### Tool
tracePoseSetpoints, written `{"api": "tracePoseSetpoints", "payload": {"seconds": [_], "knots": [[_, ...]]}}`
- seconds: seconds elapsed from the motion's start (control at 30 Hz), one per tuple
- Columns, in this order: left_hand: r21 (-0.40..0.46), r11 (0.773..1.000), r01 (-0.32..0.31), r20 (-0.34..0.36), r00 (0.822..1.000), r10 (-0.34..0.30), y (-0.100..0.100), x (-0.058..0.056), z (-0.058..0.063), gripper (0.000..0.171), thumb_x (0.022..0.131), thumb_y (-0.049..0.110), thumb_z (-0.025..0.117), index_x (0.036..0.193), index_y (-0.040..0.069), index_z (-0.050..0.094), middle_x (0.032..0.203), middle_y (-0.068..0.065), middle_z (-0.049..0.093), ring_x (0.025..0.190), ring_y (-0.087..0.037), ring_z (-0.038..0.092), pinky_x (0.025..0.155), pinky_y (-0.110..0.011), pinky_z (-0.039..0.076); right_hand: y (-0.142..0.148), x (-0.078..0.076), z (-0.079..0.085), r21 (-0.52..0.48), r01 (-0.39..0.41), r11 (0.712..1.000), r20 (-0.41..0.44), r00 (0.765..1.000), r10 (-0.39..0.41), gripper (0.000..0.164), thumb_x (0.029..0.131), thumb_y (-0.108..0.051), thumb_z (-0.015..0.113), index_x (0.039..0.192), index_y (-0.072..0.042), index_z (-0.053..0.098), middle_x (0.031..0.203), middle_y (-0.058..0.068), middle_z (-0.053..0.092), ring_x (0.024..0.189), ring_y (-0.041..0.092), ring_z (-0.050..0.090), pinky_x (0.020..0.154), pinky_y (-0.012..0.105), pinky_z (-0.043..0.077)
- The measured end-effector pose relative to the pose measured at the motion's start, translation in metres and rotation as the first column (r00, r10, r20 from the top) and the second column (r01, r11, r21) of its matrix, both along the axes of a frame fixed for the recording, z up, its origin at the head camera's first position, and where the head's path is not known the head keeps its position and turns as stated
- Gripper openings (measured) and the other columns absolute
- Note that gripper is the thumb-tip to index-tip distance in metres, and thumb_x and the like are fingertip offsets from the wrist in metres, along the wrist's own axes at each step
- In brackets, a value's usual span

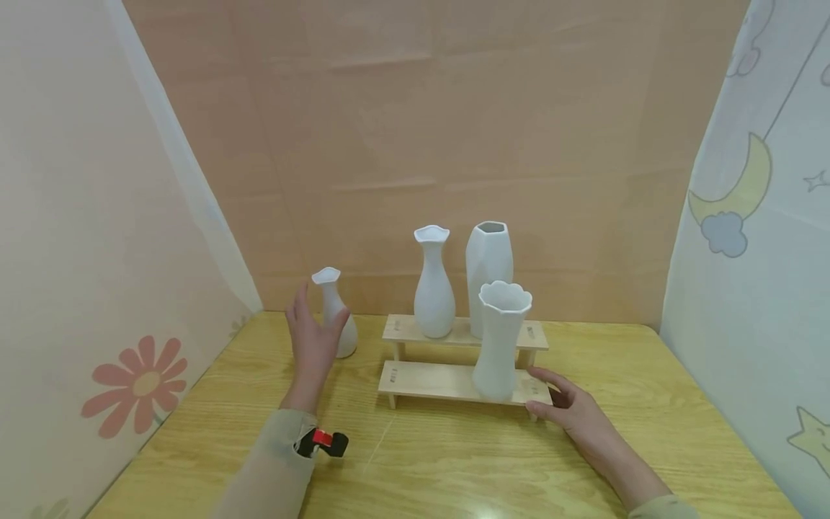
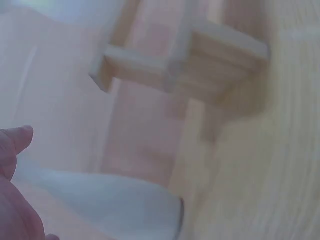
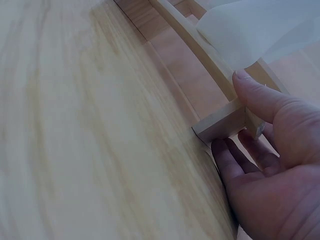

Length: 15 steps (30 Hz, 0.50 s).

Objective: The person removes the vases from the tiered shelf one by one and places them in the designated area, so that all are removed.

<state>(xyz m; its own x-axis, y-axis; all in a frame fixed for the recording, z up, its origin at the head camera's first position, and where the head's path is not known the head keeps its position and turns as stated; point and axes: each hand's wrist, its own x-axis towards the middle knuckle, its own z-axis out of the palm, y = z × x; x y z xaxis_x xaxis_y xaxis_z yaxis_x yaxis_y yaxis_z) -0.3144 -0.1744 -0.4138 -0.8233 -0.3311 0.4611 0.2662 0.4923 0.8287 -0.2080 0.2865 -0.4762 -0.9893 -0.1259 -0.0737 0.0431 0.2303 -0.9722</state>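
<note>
My left hand is beside a white narrow-necked vase standing on the table at the left, its thumb and fingers spread apart. In the left wrist view, that hand is at the edge, next to the blurred vase; contact is unclear. At the right end of the two-tier wooden stand, my right hand grips the lower shelf. The right wrist view has the thumb on the shelf end and the fingers curled beneath, beside the leg.
A fluted-rim white vase stands on the lower shelf's right part. On the upper shelf are a wavy-rimmed white vase and a faceted white vase. The wooden table meets cloth walls at back and sides.
</note>
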Motion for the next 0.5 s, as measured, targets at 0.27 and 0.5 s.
{"api": "tracePoseSetpoints", "payload": {"seconds": [0.27, 0.5], "knots": [[0.044, 0.999, 0.007, -0.041, 0.999, -0.005, 0.015, 0.017, 0.021, 0.102, 0.097, 0.042, 0.087, 0.176, 0.022, 0.026, 0.167, -0.018, 0.03, 0.151, -0.041, 0.038, 0.12, -0.071, 0.037, -0.001, -0.001, 0.0, 0.006, 0.005, 1.0, -0.012, 1.0, -0.005, 0.081, 0.101, -0.025, 0.085, 0.17, -0.012, 0.044, 0.181, 0.018, 0.018, 0.164, 0.054, 0.012, 0.129, 0.066, 0.019], [0.065, 0.996, 0.059, -0.158, 0.986, -0.048, 0.032, 0.03, 0.037, 0.097, 0.096, 0.031, 0.09, 0.174, 0.02, 0.031, 0.163, -0.022, 0.034, 0.134, -0.046, 0.049, 0.106, -0.068, 0.05, -0.001, 0.0, 0.0, -0.008, 0.005, 1.0, 0.0, 1.0, -0.005, 0.081, 0.101, -0.023, 0.084, 0.169, -0.011, 0.044, 0.182, 0.018, 0.016, 0.164, 0.054, 0.008, 0.13, 0.067, 0.016]]}}
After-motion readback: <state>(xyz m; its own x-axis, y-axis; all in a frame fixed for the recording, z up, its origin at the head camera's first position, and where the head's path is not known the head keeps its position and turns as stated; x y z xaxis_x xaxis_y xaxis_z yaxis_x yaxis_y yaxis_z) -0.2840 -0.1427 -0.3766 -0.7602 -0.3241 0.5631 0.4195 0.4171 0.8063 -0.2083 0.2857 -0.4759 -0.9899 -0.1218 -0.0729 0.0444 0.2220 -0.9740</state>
